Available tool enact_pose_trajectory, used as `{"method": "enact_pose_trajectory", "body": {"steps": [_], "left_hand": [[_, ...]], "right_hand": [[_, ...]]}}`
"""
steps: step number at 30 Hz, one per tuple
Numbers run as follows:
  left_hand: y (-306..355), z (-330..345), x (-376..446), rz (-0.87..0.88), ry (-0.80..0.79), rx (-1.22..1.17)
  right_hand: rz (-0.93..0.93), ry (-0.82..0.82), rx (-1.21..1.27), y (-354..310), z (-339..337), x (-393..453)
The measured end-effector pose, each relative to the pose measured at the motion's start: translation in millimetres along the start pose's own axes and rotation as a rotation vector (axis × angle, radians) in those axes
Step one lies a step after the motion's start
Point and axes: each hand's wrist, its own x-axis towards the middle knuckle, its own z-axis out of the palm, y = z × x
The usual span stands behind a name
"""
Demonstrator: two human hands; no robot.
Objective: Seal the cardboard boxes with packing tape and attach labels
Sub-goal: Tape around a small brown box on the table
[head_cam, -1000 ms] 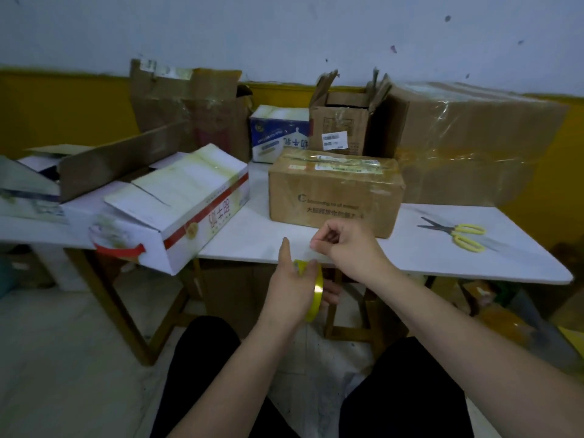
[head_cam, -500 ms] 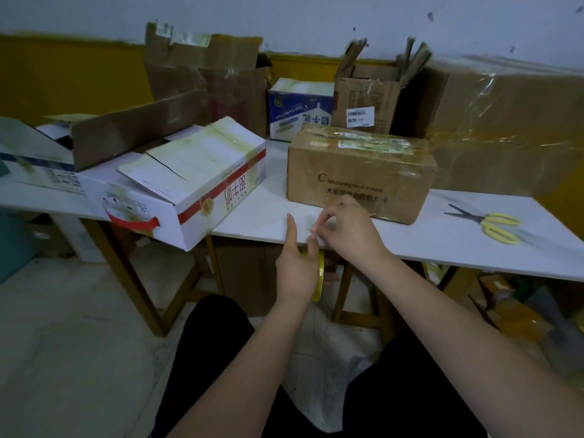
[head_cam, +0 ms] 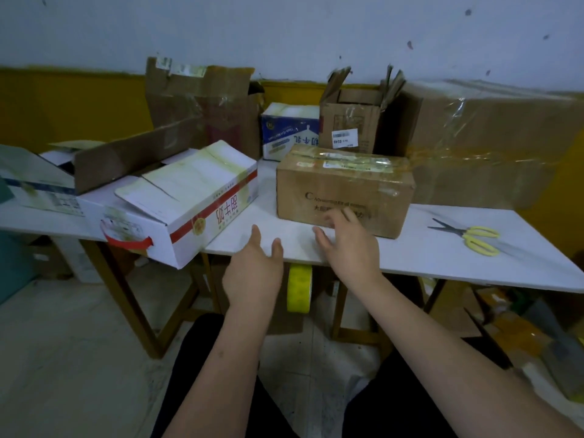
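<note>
Both hands, left [head_cam: 252, 273] and right [head_cam: 350, 251], reach with fingers spread at the tabletop's [head_cam: 410, 257] front edge. The brown box [head_cam: 344, 191] reads "C"; the carton's [head_cam: 346, 128] label [head_cam: 344, 138] "0248".

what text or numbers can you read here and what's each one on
"C" and then a blurred English line: front of the brown taped box.
"0240" beside a barcode: white label on the open brown box.
Large red Chinese characters, seen upside down: side of the white box.
White Chinese characters, too blurred to read: blue and white carton.
</note>
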Motion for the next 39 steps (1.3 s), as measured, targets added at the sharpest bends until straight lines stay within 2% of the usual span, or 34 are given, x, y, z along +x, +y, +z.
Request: {"method": "enact_pose_trajectory", "body": {"steps": [2,4,7,9,12,13,15,19,22,24,26,27,29,31,32,36,39], "left_hand": [[11.0,-23.1,-1.2,0.05,0.087,0.005],[36.4,-36.5,0.4,0.192,0.208,-0.043],[85.1,-36.7,9.3,0.503,0.341,-0.134],[111.7,-28.3,23.7,0.664,0.383,-0.137],[135.6,-8.2,53.4,0.827,0.354,-0.051],[138.9,0.0,64.2,0.865,0.299,-0.038],[137.9,17.9,82.2,0.904,0.183,-0.001],[128.1,42.1,98.8,0.876,0.217,0.167],[132.0,31.2,101.3,0.879,0.142,0.163],[133.7,14.6,112.9,0.847,0.166,0.199],[129.5,0.6,133.5,0.694,0.175,0.22],[126.5,-5.5,144.4,0.563,0.123,0.171],[120.8,-16.2,152.4,0.267,-0.094,-0.069],[115.9,-21.8,146.9,0.079,-0.302,-0.332],[112.1,-21.8,143.7,0.084,-0.333,-0.367],[103.6,-21.0,129.6,0.157,-0.263,-0.397],[99.0,-22.1,124.4,0.17,-0.246,-0.441]], "right_hand": [[-0.079,0.19,-0.002,9.7,-18.3,2.6],[-0.151,0.339,-0.075,19.1,-40.0,14.6],[-0.178,0.404,-0.183,45.4,-71.2,48.6],[-0.18,0.293,-0.26,70.1,-84.0,68.4],[-0.164,-0.071,-0.159,100.1,-85.4,74.3],[-0.16,-0.118,-0.106,106.3,-82.5,71.8],[-0.183,-0.091,-0.042,114.2,-77.6,70.0],[-0.202,-0.055,-0.015,121.0,-72.9,76.4],[-0.214,-0.023,-0.031,122.5,-72.2,73.7],[-0.221,-0.03,-0.055,119.7,-75.0,70.8],[-0.23,-0.03,-0.08,113.8,-78.9,66.3],[-0.233,-0.015,-0.064,110.9,-80.6,63.3],[-0.2,0.019,0.095,103.6,-86.6,58.3],[-0.065,0.018,0.31,94.3,-94.2,62.7],[0.039,0.024,0.382,90.2,-95.7,68.7],[0.492,-0.019,0.413,70.6,-95.2,102.0],[0.699,-0.116,0.553,72.1,-89.9,113.8]]}}
